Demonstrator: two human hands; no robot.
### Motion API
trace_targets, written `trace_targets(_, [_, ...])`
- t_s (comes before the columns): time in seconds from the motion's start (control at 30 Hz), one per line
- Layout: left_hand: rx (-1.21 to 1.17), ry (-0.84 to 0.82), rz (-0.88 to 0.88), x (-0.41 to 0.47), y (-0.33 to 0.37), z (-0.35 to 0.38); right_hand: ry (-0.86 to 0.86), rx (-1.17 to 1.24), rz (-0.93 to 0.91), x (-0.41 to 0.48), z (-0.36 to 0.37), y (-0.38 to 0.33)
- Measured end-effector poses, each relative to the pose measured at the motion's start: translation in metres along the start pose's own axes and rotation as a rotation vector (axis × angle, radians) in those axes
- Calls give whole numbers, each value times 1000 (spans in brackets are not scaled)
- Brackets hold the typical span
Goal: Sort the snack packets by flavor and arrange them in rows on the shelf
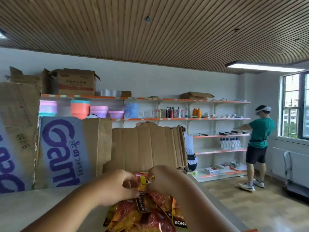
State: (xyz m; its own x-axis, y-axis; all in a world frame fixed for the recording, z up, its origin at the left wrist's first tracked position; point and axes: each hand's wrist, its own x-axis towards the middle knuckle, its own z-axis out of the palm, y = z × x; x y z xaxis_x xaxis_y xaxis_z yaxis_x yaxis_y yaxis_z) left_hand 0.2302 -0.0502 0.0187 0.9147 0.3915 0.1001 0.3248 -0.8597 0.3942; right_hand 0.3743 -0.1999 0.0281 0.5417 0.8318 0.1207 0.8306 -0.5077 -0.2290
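A bunch of red and yellow snack packets [143, 213] with black label strips hangs low in the middle of the head view, above a pale surface [33, 208]. My left hand [117, 186] grips the top of the bunch from the left, fingers curled. My right hand [165, 180] pinches the upper edges of the packets from the right. Both forearms reach in from the bottom edge. The lower ends of the packets run out of view.
Brown cardboard boxes [147, 148] and a purple-printed box [61, 153] stand right behind the hands. Wall shelves [217, 118] hold plastic bowls, bottles and boxes. A person in a green shirt [260, 134] stands at the shelves by the window. A trolley [291, 178] sits at the right.
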Motion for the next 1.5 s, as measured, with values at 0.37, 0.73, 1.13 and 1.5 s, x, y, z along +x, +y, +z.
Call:
trace_targets(0.37, [93,-173,34,-13,16,-3,69,46,237,-1,-14,31])
trace_targets(0.73, [60,-62,98,-16,11,-4,52,151,74,-6,-8,34])
trace_targets(1.13, [217,-172,10,-25,15,-12,20,198,-7,-11,-13,37])
trace_targets(1.5, [277,-163,-78,-29,11,-17,108,186,-29,-9,-9,32])
